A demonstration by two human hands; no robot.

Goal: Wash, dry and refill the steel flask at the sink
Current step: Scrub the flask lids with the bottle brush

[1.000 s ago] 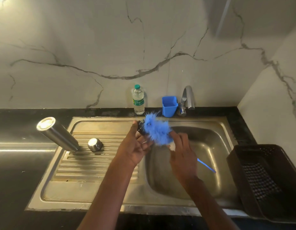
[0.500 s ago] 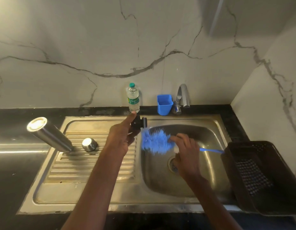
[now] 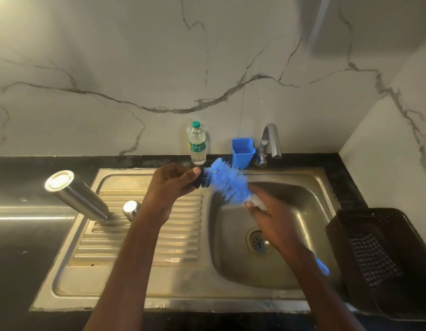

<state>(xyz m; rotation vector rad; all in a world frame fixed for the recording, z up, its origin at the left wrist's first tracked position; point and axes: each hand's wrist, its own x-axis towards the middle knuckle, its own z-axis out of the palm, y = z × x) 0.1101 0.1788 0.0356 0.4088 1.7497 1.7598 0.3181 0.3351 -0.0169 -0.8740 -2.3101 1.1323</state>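
Tall cylindrical brushed-steel flask (image 3: 79, 195) stands mouth-down on the ribbed drainboard of the stainless steel sink (image 3: 140, 280), well left of both hands, untouched; its small round steel cap (image 3: 130, 209) sits just beside its lower end. Left hand (image 3: 170, 185) holds a small dark plastic inner stopper (image 3: 202, 181), thumb and fingers clamped round it. Right hand (image 3: 270, 217) grips the blue-bristled bottle brush (image 3: 227, 185) just below the bristle head, fingers curled round the stem; the blue handle end (image 3: 323, 267) pokes out past the wrist. Bristles touch the stopper, so the step looks like scrubbing the stopper over the basin. Handling guess: flask is rigid, smooth, likely slippery when wet, empty so fairly light, top-heavy stood on its mouth; take it round mid-body with a full wrap, not by the end. Stopper is small and hard, easy to drop down toward the drain (image 3: 258, 241); pinch the sides. Brush bristles soft, stem stiff. Clear plastic water bottle with green cap (image 3: 197, 144), blue square plastic cup (image 3: 243, 152) and chrome tap (image 3: 270, 139) stand at the back edge; dark plastic basket (image 3: 379, 256) at right.
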